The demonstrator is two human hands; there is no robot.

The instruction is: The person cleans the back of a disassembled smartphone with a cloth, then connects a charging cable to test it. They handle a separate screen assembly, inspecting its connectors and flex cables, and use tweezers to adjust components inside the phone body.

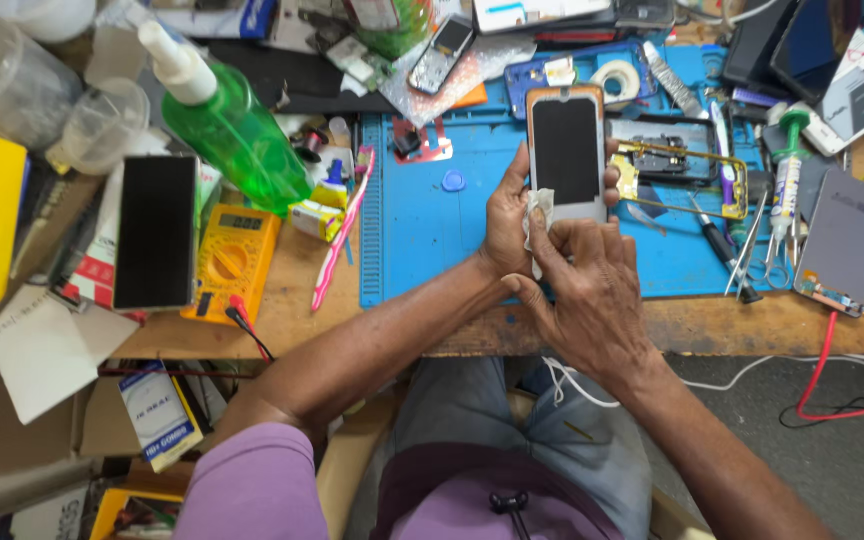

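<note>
A smartphone [566, 150] with a dark screen and an orange-rimmed case stands upright over the blue work mat [422, 225]. My left hand [503, 215] grips its left edge and lower part. A small white cloth [539, 207] is pressed against the phone's lower left corner. My right hand [587, 285] pinches that cloth with its fingertips at the bottom of the phone.
A green spray bottle [227, 125], a yellow multimeter [233, 260], a black phone [155, 230] and a pink toothbrush [342, 230] lie on the left. Screwdrivers and tweezers [742, 250], a syringe [784, 185], tape [615, 80] and a grey back cover [840, 240] crowd the right. Cables hang below the bench edge.
</note>
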